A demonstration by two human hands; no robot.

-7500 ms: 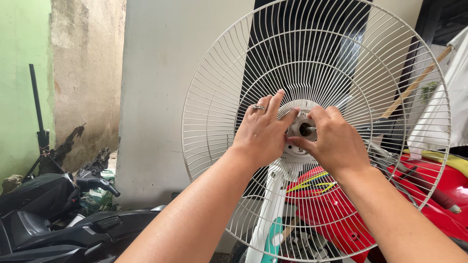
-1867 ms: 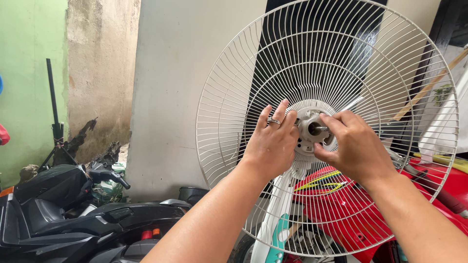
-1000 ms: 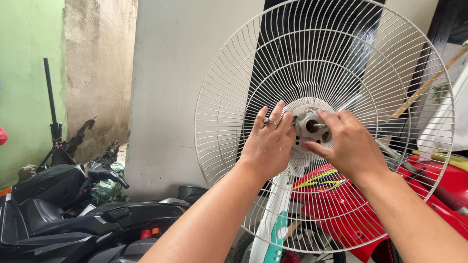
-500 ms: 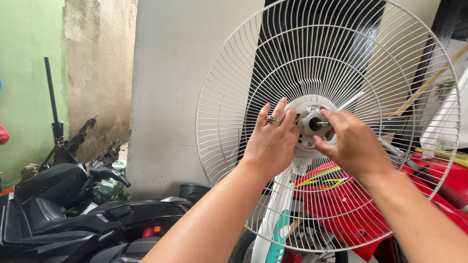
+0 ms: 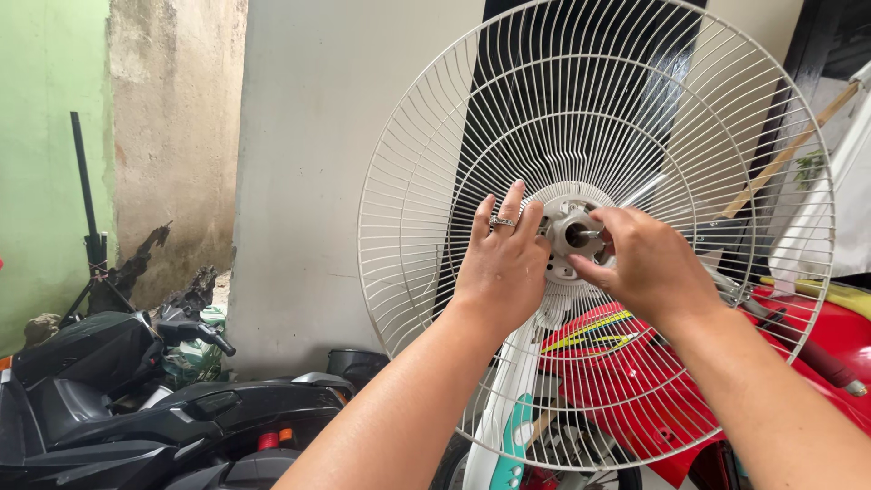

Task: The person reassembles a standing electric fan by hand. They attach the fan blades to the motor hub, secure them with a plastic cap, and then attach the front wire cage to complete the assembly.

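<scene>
- Left hand (image 5: 504, 268): centre of the frame, palm laid flat against the fan guard (image 5: 435, 181), fingers extended upward and close together beside the hub; a ring sits on one finger. Grip state: spread flat, enclosing nothing.
- Right hand (image 5: 646, 263): just right of centre, fingers curled inward at the motor hub (image 5: 570, 238). Thumb and fingertips meet around the short shaft end at the hub centre; whether they clamp it cannot be told, as the knuckles hide the contact.
- Fan guard: a round, cream-coloured wire grille filling the centre and right of the frame, standing upright. No blade shows in front of it. The grey metal hub lies at its middle, between the two hands.
- Fan stand (image 5: 508, 408): white with teal marking, lower centre, behind the grille wires.
- Red motorcycle (image 5: 635, 381): lower right, behind the grille.
- Black scooter (image 5: 136, 408): lower left corner.
- Grey wall (image 5: 345, 136): upper centre-left background; green wall (image 5: 45, 136) at far left.
</scene>
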